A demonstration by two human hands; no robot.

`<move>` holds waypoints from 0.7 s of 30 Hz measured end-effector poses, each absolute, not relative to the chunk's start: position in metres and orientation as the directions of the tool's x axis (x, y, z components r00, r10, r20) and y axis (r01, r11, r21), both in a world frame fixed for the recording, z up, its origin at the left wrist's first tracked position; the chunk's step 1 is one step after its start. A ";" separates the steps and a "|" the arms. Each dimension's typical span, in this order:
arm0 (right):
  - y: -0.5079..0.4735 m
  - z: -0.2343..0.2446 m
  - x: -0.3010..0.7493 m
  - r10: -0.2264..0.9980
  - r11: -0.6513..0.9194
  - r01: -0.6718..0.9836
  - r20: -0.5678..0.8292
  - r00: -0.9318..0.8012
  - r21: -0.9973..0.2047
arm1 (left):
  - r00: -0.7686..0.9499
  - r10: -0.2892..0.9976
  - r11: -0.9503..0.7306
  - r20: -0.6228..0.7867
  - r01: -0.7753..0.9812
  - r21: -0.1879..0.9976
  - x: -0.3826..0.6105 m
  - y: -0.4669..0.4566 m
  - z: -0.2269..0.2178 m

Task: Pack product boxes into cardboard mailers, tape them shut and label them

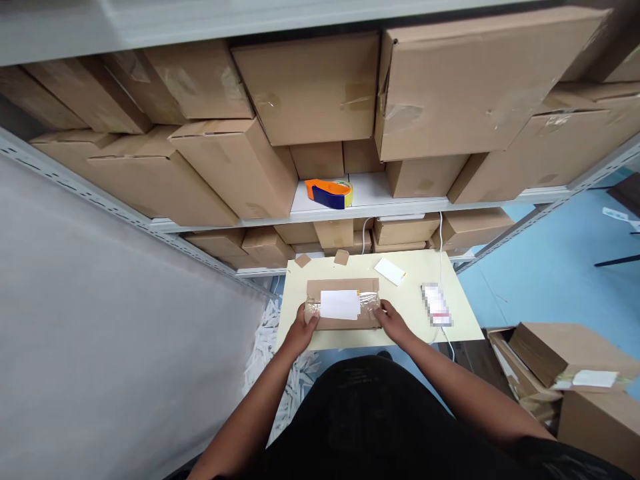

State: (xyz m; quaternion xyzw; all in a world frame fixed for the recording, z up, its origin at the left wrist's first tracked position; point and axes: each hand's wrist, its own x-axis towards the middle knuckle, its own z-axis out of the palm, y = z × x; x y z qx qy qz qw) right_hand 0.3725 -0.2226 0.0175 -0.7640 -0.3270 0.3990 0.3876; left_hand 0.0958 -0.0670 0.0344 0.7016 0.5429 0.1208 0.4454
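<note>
A flat cardboard box (314, 288) lies on the pale yellow table (400, 320) in front of me. Across its top are a white label (340, 305) and shiny clear tape. My left hand (302, 327) grips the box's left end, its thumb on top. At the right end, my right hand (393, 321) is closed on the edge in the same way. The fingers under both ends are hidden. Beyond the box, a white slip of paper (390, 271) rests on the table, with small cardboard scraps (341, 257) at the back edge.
An orange and blue tape dispenser (329, 194) sits on the shelf (370, 190) among stacked cardboard boxes (305, 87). A blurred-out phone-like object (437, 305) with a white cable lies on the table's right. Paper strips (263, 340) cover the floor at left; opened cartons (575, 347) stand at right.
</note>
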 end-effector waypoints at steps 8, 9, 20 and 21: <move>-0.208 0.061 0.353 0.786 -0.432 0.218 -0.247 0.566 -0.875 | 0.363 0.891 0.011 -0.272 0.584 0.812 0.089 -0.075 0.069; -0.205 0.069 0.350 0.772 -0.415 0.229 -0.208 0.601 -0.880 | 0.387 0.888 -0.015 -0.250 0.566 0.824 0.088 -0.068 0.077; -0.256 0.129 0.324 0.478 -0.355 0.181 -0.012 0.878 -0.917 | 0.683 0.715 -0.191 -0.147 0.394 0.899 0.134 -0.031 0.140; -0.268 0.133 0.327 0.436 -0.360 0.182 0.008 0.900 -0.915 | 0.715 0.684 -0.207 -0.146 0.382 0.901 0.145 -0.035 0.143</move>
